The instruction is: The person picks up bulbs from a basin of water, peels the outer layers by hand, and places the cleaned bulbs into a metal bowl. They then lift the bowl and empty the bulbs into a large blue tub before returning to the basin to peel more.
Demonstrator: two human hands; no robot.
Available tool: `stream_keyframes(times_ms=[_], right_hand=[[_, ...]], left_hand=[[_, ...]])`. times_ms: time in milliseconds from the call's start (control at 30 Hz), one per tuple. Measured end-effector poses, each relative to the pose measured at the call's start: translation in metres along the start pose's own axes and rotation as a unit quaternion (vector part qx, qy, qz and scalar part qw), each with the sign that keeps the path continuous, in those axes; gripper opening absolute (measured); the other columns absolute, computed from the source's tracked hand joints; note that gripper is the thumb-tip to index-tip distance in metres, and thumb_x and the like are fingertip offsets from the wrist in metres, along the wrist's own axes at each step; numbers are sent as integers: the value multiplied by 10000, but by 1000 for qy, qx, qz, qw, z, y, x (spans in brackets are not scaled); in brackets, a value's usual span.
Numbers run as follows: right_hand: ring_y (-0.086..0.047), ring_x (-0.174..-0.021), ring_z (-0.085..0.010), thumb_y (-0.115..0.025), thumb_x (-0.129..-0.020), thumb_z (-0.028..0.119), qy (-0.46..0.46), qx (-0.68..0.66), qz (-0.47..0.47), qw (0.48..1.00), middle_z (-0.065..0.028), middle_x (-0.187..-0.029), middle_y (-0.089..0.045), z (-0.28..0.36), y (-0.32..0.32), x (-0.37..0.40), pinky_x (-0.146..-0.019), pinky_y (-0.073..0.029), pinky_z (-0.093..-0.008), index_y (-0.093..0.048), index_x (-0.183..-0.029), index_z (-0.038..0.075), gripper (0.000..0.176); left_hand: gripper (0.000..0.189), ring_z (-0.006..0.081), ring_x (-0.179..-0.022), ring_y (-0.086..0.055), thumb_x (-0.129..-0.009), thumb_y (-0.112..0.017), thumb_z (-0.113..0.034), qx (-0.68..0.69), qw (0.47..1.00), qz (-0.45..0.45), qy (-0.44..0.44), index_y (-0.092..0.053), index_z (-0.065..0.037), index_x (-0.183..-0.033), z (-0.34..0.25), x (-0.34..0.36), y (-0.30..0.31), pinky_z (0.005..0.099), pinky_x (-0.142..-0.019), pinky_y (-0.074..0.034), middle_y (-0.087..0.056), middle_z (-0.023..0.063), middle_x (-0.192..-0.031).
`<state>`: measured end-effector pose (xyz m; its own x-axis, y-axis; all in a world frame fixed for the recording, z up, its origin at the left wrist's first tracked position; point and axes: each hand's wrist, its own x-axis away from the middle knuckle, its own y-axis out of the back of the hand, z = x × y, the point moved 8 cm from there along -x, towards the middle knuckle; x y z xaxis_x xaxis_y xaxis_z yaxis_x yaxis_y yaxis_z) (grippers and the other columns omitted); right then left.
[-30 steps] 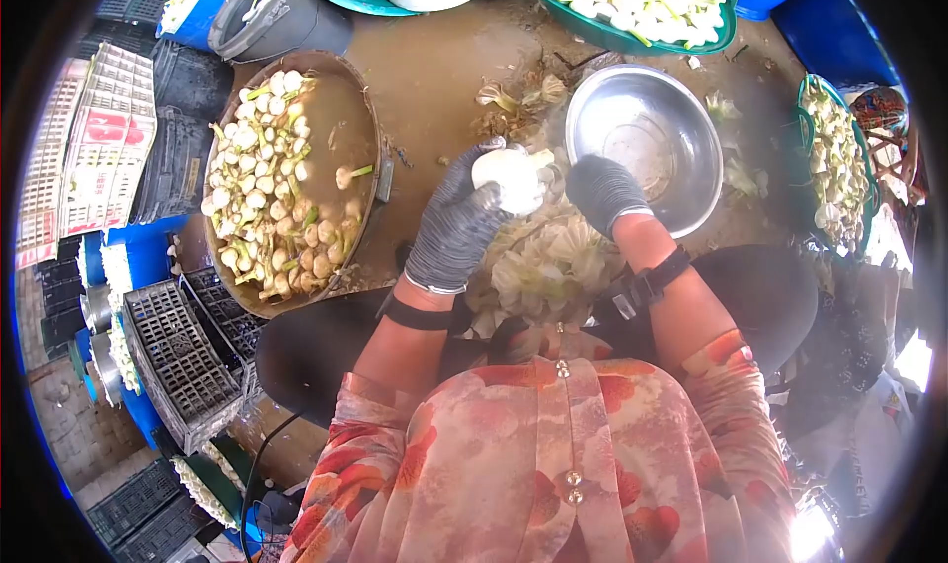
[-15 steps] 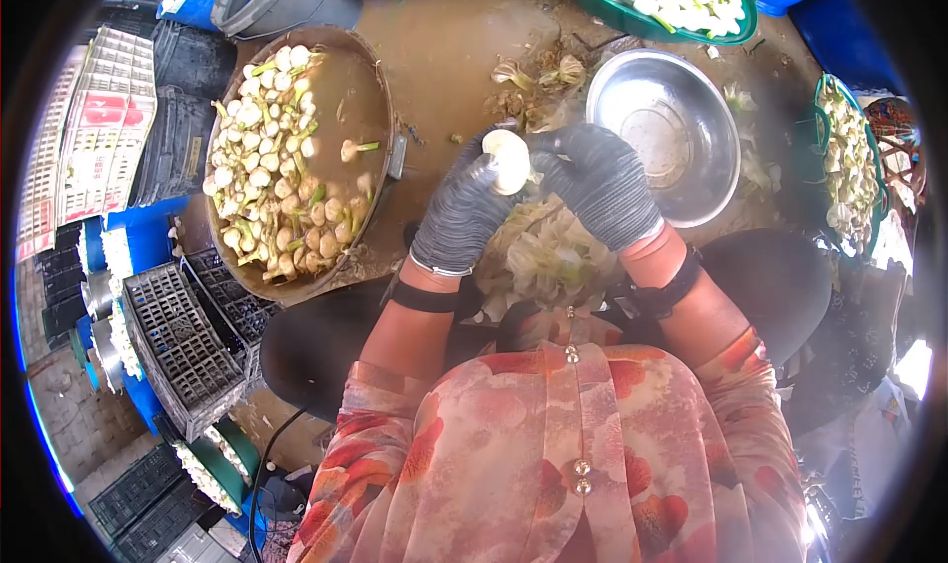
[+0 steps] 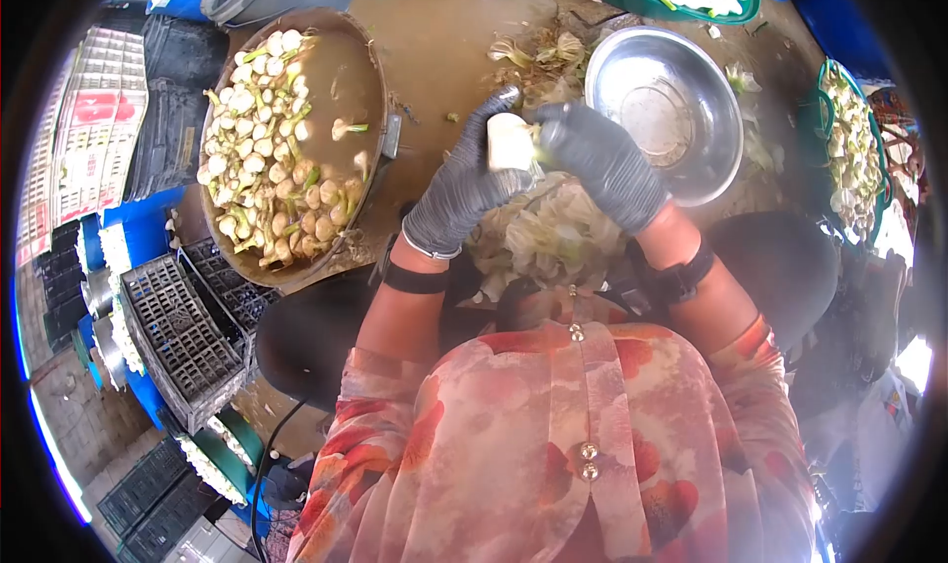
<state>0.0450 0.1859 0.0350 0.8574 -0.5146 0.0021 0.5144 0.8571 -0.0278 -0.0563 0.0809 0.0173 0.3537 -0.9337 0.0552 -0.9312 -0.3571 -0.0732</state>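
My left hand, in a dark ribbed glove, grips a pale garlic bulb between its thumb and fingers. At the bulb's stem end, my right hand, gloved alike, has its fingers closed on the stem or outer skin; motion blurs the fingertips. Below both hands lies a heap of peeled papery skins. Just beyond my right hand stands a shiny metal bowl with bare sides.
At left, a wide round tub holds many stemmed bulbs. Black crates stand below it. A green basin of white bulbs sits at the top, another green basket at right. Loose husks litter the wet floor.
The bulb has tilted, its stem end now toward my right hand. My left fingers have opened wider around it. The surroundings sit slightly higher in view.
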Motion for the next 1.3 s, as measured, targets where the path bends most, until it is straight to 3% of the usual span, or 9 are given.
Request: stream_keyframes(times_ms=[200, 367, 467, 533, 700, 800, 933, 1033, 1300], right_hand=[[-577, -752, -113, -648, -937, 248, -11, 172, -11, 985, -80, -822, -682, -9, 4, 0, -744, -493, -284, -674, -959, 13, 237], [-606, -788, -110, -601, -963, 355, -191, -55, -64, 978, -65, -831, -688, -37, 4, 4, -735, -497, -256, -664, -1051, 3, 368], [-598, -740, -108, -606, -956, 395, -89, -3, 40, 995, -29, -790, -668, -26, -6, -6, -689, -500, -251, -649, -1010, 13, 388], [-588, -703, -108, -613, -951, 396, -197, 55, 73, 976, -14, -754, -649, -24, -10, 4, -663, -503, -266, -644, -947, 14, 383], [-631, -698, -380, -605, -939, 360, 168, 368, -44, 913, -215, -731, -633, 6, -9, 7, -633, -506, -411, -626, -876, 6, 360], [-644, -760, -392, -595, -943, 360, -30, 361, -36, 932, -217, -779, -653, -8, 4, 1, -682, -510, -430, -637, -908, -1, 365], [-657, -903, -371, -498, -986, 295, -26, 304, 86, 948, -207, -950, -679, -36, 0, -8, -801, -509, -427, -666, -1015, 23, 322], [-659, -922, -357, -466, -988, 291, 191, 505, 131, 832, -194, -991, -680, -29, -22, -1, -834, -506, -421, -650, -1083, 40, 326], [-630, -981, -391, -486, -986, 355, -78, 239, 33, 967, -224, -1033, -664, -54, -3, -24, -884, -476, -436, -635, -1094, 32, 372]], left_hand=[[764, 196, -1107, -535, -792, -755, -166, -96, 993, 58, 35, -341, -44, -1422, 8, 7, -11, 340, -979, -448, -521, 104, -1230], [728, 276, -1182, -520, -789, -746, -140, -209, 971, 41, -107, -361, -27, -1397, -7, 6, -14, 376, -1005, -441, -480, 164, -1291], [707, 292, -1202, -512, -801, -736, -137, -184, 977, 18, -102, -363, -16, -1389, -9, 4, -7, 380, -1012, -438, -477, 176, -1299], [688, 287, -1193, -521, -817, -725, -141, -111, 992, 13, -55, -363, -12, -1388, -7, 5, -5, 372, -1012, -437, -498, 169, -1287], [618, 213, -1180, -536, -864, -663, -101, -24, 997, -3, 68, -383, -26, -1410, 0, 10, -4, 334, -988, -455, -523, 130, -1314], [616, 204, -1177, -552, -864, -656, -83, -214, 977, -14, 10, -390, -22, -1416, -13, 10, -9, 343, -987, -459, -530, 140, -1327], [628, 248, -1171, -575, -825, -685, -81, -318, 934, -66, -152, -425, -21, -1394, -45, 21, -24, 365, -1002, -451, -546, 180, -1314], [573, 258, -1260, -506, -872, -623, -152, -292, 950, -73, -84, -433, 12, -1387, -69, 28, -34, 353, -1055, -398, -526, 152, -1362], [576, 193, -1060, -562, -932, -594, -419, -340, 923, -181, -1, -520, 9, -1312, 11, 18, 18, 350, -919, -458, -597, 82, -1176]])
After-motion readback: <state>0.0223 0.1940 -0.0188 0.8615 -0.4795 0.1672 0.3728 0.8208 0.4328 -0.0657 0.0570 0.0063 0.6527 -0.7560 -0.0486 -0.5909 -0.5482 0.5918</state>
